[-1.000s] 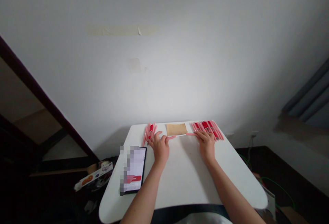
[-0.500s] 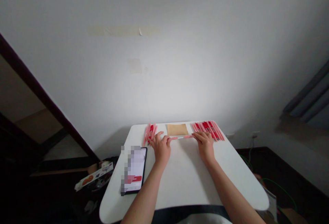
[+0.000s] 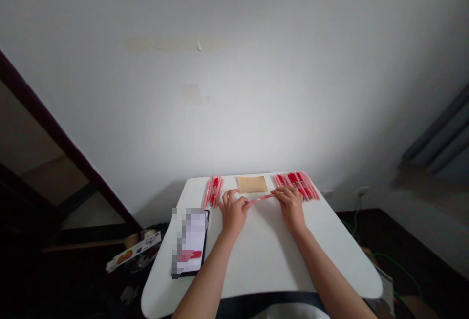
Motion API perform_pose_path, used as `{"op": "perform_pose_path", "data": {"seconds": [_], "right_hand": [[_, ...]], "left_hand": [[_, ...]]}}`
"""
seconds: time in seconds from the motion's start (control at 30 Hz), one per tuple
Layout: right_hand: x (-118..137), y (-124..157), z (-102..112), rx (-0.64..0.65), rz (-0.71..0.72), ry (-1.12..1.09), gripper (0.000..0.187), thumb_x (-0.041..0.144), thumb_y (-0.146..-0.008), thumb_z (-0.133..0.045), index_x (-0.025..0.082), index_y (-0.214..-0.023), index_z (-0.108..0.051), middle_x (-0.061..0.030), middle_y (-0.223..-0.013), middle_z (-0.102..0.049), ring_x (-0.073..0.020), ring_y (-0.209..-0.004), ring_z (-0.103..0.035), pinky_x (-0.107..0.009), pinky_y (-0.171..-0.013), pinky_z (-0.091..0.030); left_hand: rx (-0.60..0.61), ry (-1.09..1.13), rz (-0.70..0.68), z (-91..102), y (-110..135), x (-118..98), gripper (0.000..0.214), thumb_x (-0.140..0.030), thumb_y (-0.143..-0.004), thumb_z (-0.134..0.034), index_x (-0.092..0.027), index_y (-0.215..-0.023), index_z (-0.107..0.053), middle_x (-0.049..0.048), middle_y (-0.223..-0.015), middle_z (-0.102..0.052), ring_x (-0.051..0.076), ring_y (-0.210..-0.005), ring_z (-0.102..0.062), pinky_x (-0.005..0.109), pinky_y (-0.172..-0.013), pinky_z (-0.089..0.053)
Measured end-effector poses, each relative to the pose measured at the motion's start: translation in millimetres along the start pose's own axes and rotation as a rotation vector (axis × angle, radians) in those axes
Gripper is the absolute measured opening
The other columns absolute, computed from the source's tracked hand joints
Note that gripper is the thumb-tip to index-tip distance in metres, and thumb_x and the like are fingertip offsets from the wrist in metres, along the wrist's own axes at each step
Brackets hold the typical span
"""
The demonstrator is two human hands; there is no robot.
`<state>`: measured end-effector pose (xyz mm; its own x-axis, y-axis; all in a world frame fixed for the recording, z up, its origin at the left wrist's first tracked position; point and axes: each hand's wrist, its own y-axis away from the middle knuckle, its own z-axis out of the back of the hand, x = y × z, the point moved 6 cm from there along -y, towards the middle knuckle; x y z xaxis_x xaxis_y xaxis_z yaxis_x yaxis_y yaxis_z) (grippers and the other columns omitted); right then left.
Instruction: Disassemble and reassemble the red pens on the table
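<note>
Table top looks like smooth white laminate, matt with barely a sheen. The pink pen looks like slick plastic, as do the left pen pile and the right pen pile along the far edge. The brown card between them is dull and papery, and the phone by the left edge has a glossy glass face.

You face a plain white wall, brightest just above the white table; a tape strip sits high on the wall. Dark floor lies to your right below grey slats, a dark slanted beam to your left.
</note>
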<state>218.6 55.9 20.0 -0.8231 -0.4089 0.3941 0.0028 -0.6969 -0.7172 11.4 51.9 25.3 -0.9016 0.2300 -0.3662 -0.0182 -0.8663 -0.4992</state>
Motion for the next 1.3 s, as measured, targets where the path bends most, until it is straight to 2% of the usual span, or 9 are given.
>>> {"op": "perform_pose_path", "data": {"seconds": [0.13, 0.4, 0.67, 0.87, 1.0, 1.1, 1.3], "right_hand": [[-6, -1, 3, -0.029, -0.018, -0.003, 0.025, 0.027, -0.091, -0.049, 0.031, -0.096, -0.073, -0.0036, -0.102, -0.070, -0.0243, -0.100, -0.048, -0.041, -0.087, -0.033], [-18, -3, 6, -0.110, -0.029, -0.061, 0.027, 0.033, -0.093, -0.047, 0.026, -0.096, -0.073, -0.0051, -0.100, -0.070, -0.0242, -0.096, -0.049, -0.042, -0.089, -0.035], [-33, -1, 1, -0.121, -0.124, -0.120, 0.038, 0.043, -0.093, -0.042, 0.023, -0.098, -0.074, -0.0088, -0.101, -0.071, -0.0254, -0.094, -0.050, -0.043, -0.088, -0.037], [-36, -1, 2, -0.135, -0.166, -0.137, 0.043, 0.047, -0.093, -0.040, 0.020, -0.097, -0.074, -0.0098, -0.099, -0.071, -0.0247, -0.093, -0.050, -0.041, -0.088, -0.037], [-36, -1, 5, -0.154, -0.168, -0.132, 0.043, 0.048, -0.093, -0.041, 0.021, -0.095, -0.074, -0.0097, -0.095, -0.072, -0.0249, -0.091, -0.053, -0.042, -0.087, -0.038], [-37, -1, 5, -0.166, -0.151, -0.122, 0.043, 0.047, -0.092, -0.042, 0.020, -0.094, -0.075, -0.0091, -0.093, -0.072, -0.0251, -0.090, -0.054, -0.042, -0.087, -0.038], [-44, 1, -2, -0.146, -0.173, -0.098, 0.044, 0.046, -0.092, -0.041, 0.019, -0.093, -0.075, -0.0099, -0.090, -0.072, -0.0246, -0.086, -0.052, -0.040, -0.082, -0.039]], "left_hand": [[-0.012, -0.009, 0.035, 1.5, 0, 2, 0.015, -0.038, -0.082, -0.060, -0.028, -0.079, -0.071, 0.0048, -0.122, -0.057, 0.029, -0.121, -0.041, 0.065, -0.108, -0.016], [-0.013, -0.024, 0.060, -0.3, -1, 5, 0.017, -0.039, -0.083, -0.058, -0.029, -0.081, -0.072, 0.0047, -0.124, -0.056, 0.028, -0.122, -0.040, 0.065, -0.110, -0.012], [-0.039, -0.012, 0.106, 1.6, -2, 8, 0.011, -0.033, -0.081, -0.062, -0.028, -0.080, -0.072, 0.0048, -0.122, -0.057, 0.029, -0.121, -0.042, 0.064, -0.110, -0.011], [-0.077, -0.014, 0.119, 2.5, -2, 10, 0.014, -0.033, -0.082, -0.059, -0.025, -0.081, -0.070, 0.0069, -0.119, -0.058, 0.030, -0.120, -0.043, 0.065, -0.109, -0.015], [-0.133, -0.060, 0.124, 3.8, -1, 11, 0.022, -0.034, -0.084, -0.055, -0.020, -0.073, -0.067, 0.0085, -0.115, -0.059, 0.030, -0.119, -0.045, 0.064, -0.108, -0.017], [-0.168, -0.123, 0.126, 6.5, 0, 9, 0.020, -0.029, -0.082, -0.054, -0.018, -0.071, -0.066, 0.0093, -0.114, -0.060, 0.030, -0.119, -0.045, 0.064, -0.108, -0.018], [-0.150, -0.211, 0.119, 10.1, 0, 5, 0.018, -0.026, -0.079, -0.053, -0.018, -0.075, -0.068, 0.0103, -0.114, -0.060, 0.031, -0.119, -0.044, 0.063, -0.107, -0.021]]}}
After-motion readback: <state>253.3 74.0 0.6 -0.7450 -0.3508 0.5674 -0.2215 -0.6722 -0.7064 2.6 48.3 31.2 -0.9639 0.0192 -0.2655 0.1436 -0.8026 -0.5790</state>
